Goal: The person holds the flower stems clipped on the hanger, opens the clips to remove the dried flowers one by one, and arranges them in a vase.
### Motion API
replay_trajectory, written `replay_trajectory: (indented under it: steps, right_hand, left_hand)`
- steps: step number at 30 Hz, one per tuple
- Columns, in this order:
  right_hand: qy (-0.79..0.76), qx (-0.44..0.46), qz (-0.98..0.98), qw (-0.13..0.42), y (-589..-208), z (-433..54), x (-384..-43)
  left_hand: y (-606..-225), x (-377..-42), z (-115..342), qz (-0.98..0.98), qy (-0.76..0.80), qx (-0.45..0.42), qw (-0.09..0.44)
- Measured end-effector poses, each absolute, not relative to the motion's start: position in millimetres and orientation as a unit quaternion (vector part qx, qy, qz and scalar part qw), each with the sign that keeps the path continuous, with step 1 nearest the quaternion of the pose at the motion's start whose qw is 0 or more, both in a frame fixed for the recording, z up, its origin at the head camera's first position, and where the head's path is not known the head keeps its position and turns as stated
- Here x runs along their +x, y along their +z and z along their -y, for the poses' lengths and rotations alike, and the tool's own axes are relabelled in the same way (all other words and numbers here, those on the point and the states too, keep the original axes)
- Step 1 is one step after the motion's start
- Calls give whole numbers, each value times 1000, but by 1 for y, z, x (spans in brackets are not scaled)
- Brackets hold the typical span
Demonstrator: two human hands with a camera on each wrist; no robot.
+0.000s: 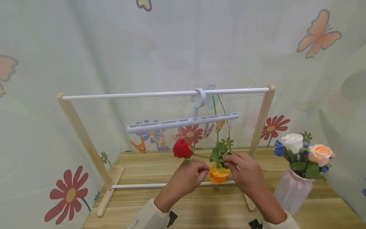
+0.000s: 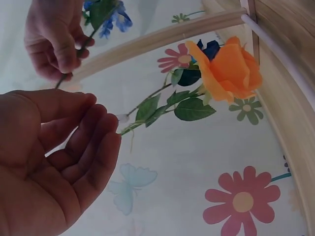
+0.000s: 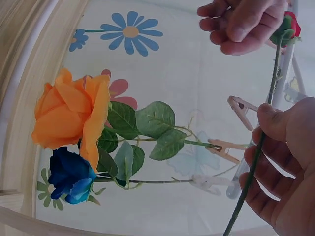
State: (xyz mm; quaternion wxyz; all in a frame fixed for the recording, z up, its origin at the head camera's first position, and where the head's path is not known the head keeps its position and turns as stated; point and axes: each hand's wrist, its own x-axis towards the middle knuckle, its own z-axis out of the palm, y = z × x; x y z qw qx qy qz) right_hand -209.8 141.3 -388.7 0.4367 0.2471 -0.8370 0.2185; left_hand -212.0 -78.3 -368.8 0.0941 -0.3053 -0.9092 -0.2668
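My right hand (image 1: 246, 171) pinches the green stem (image 3: 253, 169) of a red rose (image 1: 181, 148) between thumb and fingers. The rose lies sideways, its head pointing left. Just below the bloom is my left hand (image 1: 186, 174), fingers loosely curled with nothing between them; the right wrist view shows it (image 3: 248, 24) beside the rose. Behind the hands an orange rose (image 1: 219, 175) hangs head down from a yellow clothespin (image 1: 220, 126). Next to it a blue rose (image 3: 71, 174) hangs from a white clothespin (image 3: 210, 184). Both clothespins are on a pale blue hanger (image 1: 183, 122).
The hanger hooks over the white top bar (image 1: 128, 95) of a wooden-sided rack (image 1: 85, 140). Further clothespins, including an orange one (image 1: 139, 145), dangle from its left part. At right a pinkish vase (image 1: 294, 190) holds white, peach and blue flowers. A flowered cloth (image 1: 160, 47) hangs behind the table.
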Motion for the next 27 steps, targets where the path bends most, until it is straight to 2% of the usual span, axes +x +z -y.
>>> replay_trajectory:
  steps: [9, 13, 21, 27]
  right_hand:
    - [271, 182, 841, 432, -386, -166, -197]
    - [304, 147, 829, 447, -383, -181, -192]
    - [381, 51, 774, 502, -360, -215, -177]
    - [407, -18, 764, 501, -348, -234, -173]
  left_hand:
    - [-379, -234, 63, 906, -324, -244, 118]
    - [-384, -247, 56, 892, -356, -244, 139]
    - [-387, -273, 40, 858, -454, -193, 141]
    - [-384, -288, 32, 848, -482, -161, 148]
